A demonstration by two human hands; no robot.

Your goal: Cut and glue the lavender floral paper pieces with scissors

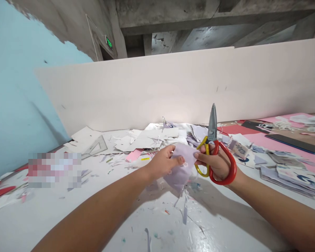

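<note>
Between my hands is a piece of thin lavender fabric (180,176) with small pale marks, hanging over the white table. My left hand (162,161) pinches its left side, thumb on top. In my right hand (218,161) are scissors (212,127) with one red and one yellow handle, blades pointing up and together. The thumb and fingertips of that same hand also touch the fabric's upper right edge. Loose threads and a narrow lavender strip (185,209) lie below the fabric.
White and lavender scraps (157,136) are heaped against a pale partition (160,91). A clear set square (97,145) lies at the left. On the right are stacked printed fabric pieces (299,178), pink sheets (262,143) and a dark phone (295,143). Small offcuts litter the table (99,224).
</note>
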